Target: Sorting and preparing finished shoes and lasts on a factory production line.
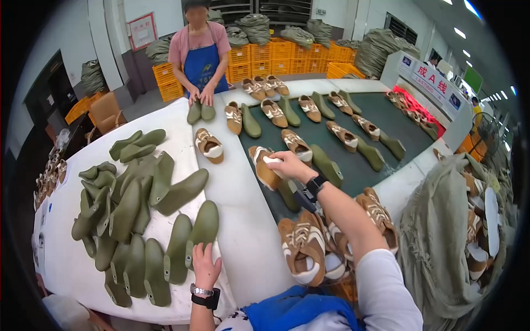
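My right hand (291, 166) grips a brown shoe upper with white stripes (265, 172) by its heel end, over the near edge of the green belt. Close to it on the belt lie a green shoe last (288, 194) and another brown upper (297, 144). My left hand (206, 267) is at the near end of a green shoe last (203, 223) on the white table, its fingers stretched out against it. A second green last (179, 248) lies just left of that hand. A pile of similar lasts (127, 204) spreads farther left.
Brown uppers crowd the near right (303, 243), beside a grey-green sack (436, 220) holding more. Paired uppers and lasts line the green belt (337, 160). Across the table, a co-worker in a blue apron (201, 69) has both hands on two lasts (201, 112). Orange crates (281, 57) stand behind.
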### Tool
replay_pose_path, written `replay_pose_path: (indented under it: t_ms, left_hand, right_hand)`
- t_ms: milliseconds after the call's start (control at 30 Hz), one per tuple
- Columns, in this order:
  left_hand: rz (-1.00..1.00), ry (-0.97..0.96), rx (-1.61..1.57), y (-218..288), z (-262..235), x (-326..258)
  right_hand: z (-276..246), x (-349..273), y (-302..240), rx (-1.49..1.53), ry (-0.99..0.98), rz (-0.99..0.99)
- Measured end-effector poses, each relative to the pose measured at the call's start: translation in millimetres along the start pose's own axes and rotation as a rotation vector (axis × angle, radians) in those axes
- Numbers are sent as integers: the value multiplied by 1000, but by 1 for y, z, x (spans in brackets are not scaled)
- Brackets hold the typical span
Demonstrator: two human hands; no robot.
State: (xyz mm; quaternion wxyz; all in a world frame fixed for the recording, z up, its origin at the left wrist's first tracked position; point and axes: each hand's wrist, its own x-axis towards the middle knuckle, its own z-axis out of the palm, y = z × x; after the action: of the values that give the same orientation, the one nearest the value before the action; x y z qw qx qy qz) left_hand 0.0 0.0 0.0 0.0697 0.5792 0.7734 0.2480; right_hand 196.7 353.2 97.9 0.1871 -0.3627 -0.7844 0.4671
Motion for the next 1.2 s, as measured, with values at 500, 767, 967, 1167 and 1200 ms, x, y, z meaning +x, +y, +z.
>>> replay_pose_path:
  t_ms: [500,767,967,1167,1200]
  left_hand:
    - [-324,205,-31,-46,-6,21]
    - [-331,179,-164,-2,-13,3]
    - [-102,74,-167,16,11,-8]
    - [10,-206,-39,34,0,-26]
    - [64,-232,-47,41,-2,-19]
  right_hand:
    - [119,105,98,-722,150,196]
    - [96,84,76,-608,435,-290]
    - [-6,-56,-23,-534,56,-407]
    - [-90,-288,-94,-783,656,-490]
    - [-105,-337,-107,-900,935,-478]
